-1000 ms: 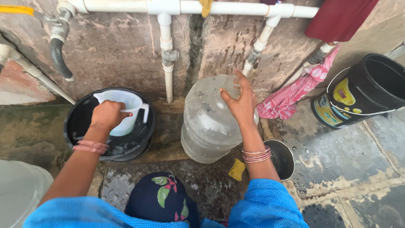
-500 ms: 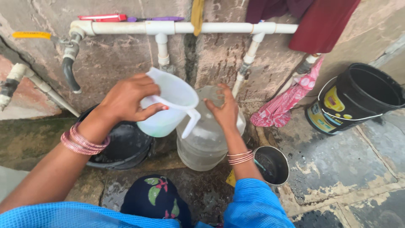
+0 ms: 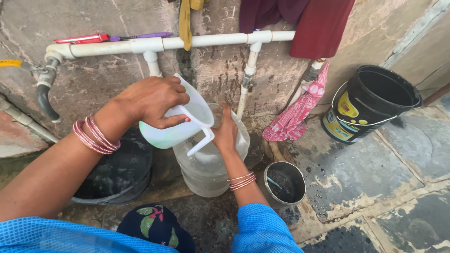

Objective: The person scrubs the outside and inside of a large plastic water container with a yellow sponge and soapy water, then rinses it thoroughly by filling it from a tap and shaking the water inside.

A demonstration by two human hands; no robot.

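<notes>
My left hand (image 3: 151, 100) grips a white plastic jug (image 3: 180, 125) by its body and tips it sideways over a large clear water bottle (image 3: 206, 166) standing on the wet ground. The jug's handle points down toward the bottle. My right hand (image 3: 226, 132) rests on the bottle's shoulder near its neck and steadies it. The bottle's mouth is hidden behind the jug and my right hand. Pink bangles sit on both wrists.
A black tub (image 3: 117, 175) sits left of the bottle. A small steel pot (image 3: 284, 182) stands to its right. A black bucket (image 3: 372, 103) is at the far right. White pipes (image 3: 154, 44) with taps run along the wall, cloths hanging from them.
My left hand lifted the white jug out of the black tub, carried it right and tipped it over the bottle. My right hand stayed on the bottle.
</notes>
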